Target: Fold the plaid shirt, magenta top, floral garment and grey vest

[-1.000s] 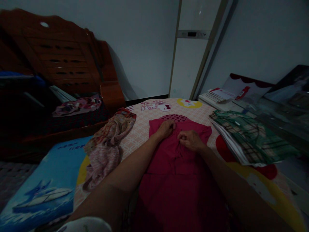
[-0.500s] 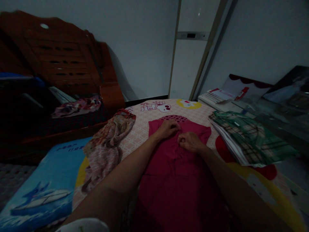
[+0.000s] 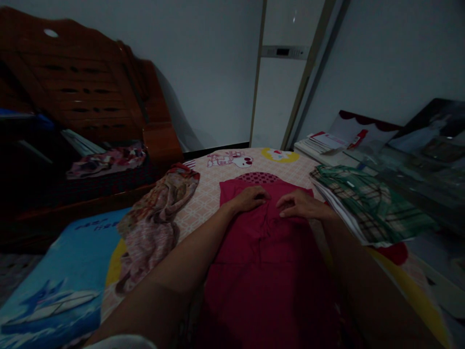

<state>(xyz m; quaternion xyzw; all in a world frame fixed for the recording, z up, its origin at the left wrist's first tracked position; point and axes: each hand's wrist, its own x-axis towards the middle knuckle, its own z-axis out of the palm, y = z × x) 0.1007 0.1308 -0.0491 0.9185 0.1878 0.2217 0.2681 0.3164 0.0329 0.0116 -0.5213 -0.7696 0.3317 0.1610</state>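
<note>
A dark pink garment (image 3: 269, 291) lies spread on a patterned cloth (image 3: 203, 194), with small creases near its upper middle. My left hand (image 3: 250, 198) rests on the upper left part of the garment, fingers curled toward its middle; whether they pinch any fabric cannot be made out. My right hand (image 3: 296, 204) is over the upper right part, its thumb and fingers apart with nothing between them. A gap of pink fabric separates the two hands.
A crumpled patterned cloth (image 3: 156, 228) lies at the left, beside a blue printed mat (image 3: 69, 261). Folded green plaid clothing (image 3: 370, 203) sits at the right. Behind are a wooden chair (image 3: 83, 87), papers (image 3: 323, 144) and a tall white cabinet (image 3: 278, 97).
My right hand has let go of the creased fabric, moved a little right and opened. My left hand has stayed nearly in place. The view has shifted slightly.
</note>
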